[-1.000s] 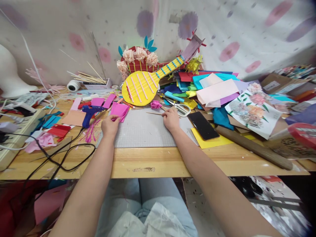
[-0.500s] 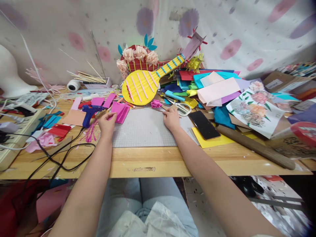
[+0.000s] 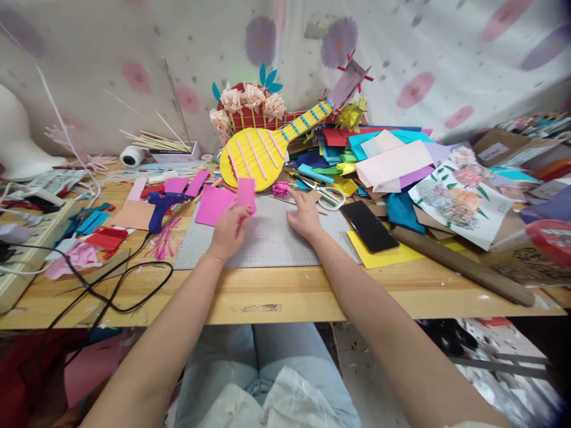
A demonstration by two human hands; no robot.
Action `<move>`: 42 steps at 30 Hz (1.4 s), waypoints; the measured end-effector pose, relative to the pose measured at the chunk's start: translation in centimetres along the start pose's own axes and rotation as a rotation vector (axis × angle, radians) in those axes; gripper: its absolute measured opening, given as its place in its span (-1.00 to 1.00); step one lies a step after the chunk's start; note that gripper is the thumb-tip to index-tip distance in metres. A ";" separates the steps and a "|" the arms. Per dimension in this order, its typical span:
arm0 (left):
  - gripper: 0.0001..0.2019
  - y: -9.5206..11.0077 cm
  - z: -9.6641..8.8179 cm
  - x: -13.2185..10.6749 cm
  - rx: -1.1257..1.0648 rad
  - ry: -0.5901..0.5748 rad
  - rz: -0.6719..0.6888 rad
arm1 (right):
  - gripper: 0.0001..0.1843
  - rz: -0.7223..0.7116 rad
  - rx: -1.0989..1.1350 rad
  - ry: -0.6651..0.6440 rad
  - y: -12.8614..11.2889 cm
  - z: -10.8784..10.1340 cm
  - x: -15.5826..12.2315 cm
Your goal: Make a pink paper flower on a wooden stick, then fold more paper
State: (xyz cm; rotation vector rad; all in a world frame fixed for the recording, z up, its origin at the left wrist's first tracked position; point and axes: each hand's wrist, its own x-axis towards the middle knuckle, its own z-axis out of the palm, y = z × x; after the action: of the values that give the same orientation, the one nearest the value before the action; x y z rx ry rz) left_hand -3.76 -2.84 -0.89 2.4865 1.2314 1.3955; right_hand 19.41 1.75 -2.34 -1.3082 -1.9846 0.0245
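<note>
The left hand [image 3: 228, 233] pinches one pink strip [image 3: 245, 192]. The right hand [image 3: 306, 217] is loose near one pink flower [image 3: 280, 188], behind the table's [image 3: 196, 300] front edge.

A pale wall covering [image 3: 205, 35] printed with pink and purple flowers fills the background, creased toward the right, in soft light. Against it stands a wide wooden table [image 3: 312, 303], light brown, with a worn patch [image 3: 257, 308] near its front edge. Below, at right, a pale, speckled floor [image 3: 370, 380] shows.
</note>
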 end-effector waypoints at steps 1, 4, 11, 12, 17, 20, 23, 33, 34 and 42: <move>-0.86 0.5 0.6 0.0 -0.013 -0.134 0.053 | -0.23 -0.056 0.030 -0.024 -0.3 0.0 0.0; -0.83 0.7 1.6 -0.2 -0.016 -0.349 0.083 | -0.19 -0.170 0.069 -0.107 -0.9 0.0 -0.1; -0.84 -2.0 -0.5 -0.7 0.002 -0.329 -0.203 | -0.85 -0.207 0.070 -0.275 -1.0 -0.3 -0.1; -0.84 -2.2 -0.8 -0.7 -0.007 -0.335 -0.248 | -0.86 -0.192 0.074 -0.291 -1.0 -0.3 -0.1; -0.80 -2.1 -0.8 -0.8 -0.017 -0.338 -0.421 | -0.87 -0.048 0.151 -0.345 -1.0 -0.3 0.0; -0.67 -2.1 -0.4 -0.9 -0.075 -0.266 -0.472 | -0.87 0.039 0.232 -0.364 -0.9 -0.3 0.0; -0.63 -2.3 0.0 -0.8 -0.055 -0.188 -0.543 | -0.80 0.110 0.260 -0.374 -1.1 -0.1 0.2; -0.66 -1.4 1.5 0.3 0.161 -0.039 -0.717 | -0.78 0.281 0.019 -0.219 -1.9 1.9 0.2; -0.66 -1.3 1.6 0.4 0.171 -0.033 -0.727 | -0.77 0.284 0.016 -0.210 -2.0 1.9 0.2; -0.67 -0.8 2.0 0.7 0.290 -0.062 -0.709 | -0.77 0.294 -0.023 -0.182 -2.4 2.1 0.0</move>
State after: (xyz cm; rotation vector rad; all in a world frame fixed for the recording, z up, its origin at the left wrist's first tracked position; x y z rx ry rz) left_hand -2.61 -1.18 -1.91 1.8675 2.1275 0.9929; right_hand 16.31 1.33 -2.90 -1.6531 -1.9273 0.2702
